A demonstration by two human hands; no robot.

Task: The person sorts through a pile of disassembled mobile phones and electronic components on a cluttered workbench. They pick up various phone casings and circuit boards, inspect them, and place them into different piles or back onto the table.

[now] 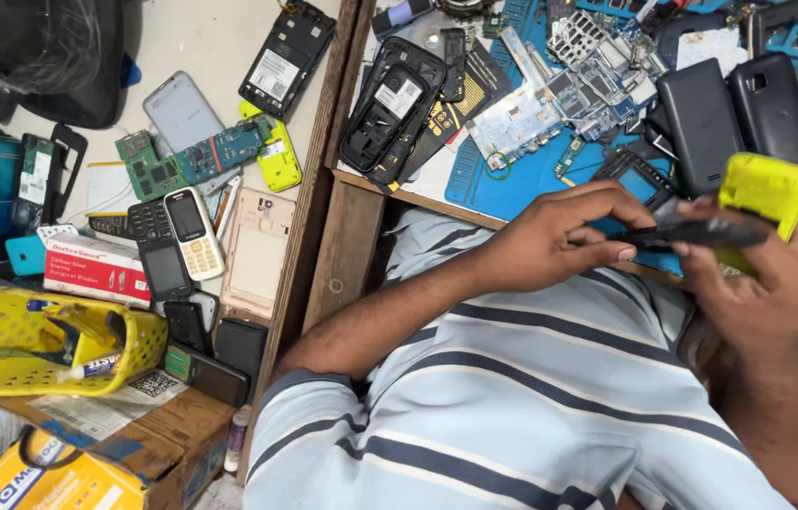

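Note:
My left hand point(560, 236) reaches in from the left and pinches the near end of a thin black phone part point(701, 231) between thumb and fingers. My right hand point(767, 283) comes up from the lower right and holds a yellow phone housing point(765, 192). The black part lies across that housing, with my right thumb pressing on it. Both hands hover above my striped shirt, just in front of the wooden bench edge point(418, 198). How the black part meets the yellow housing is hidden by my fingers.
A blue work mat point(512, 175) on the bench holds circuit boards point(560, 90), an open black phone shell point(390, 109) and two black back covers point(734, 118). On the left surface lie several phones point(177, 236), a yellow basket point(40, 340) and a cardboard box point(125, 444).

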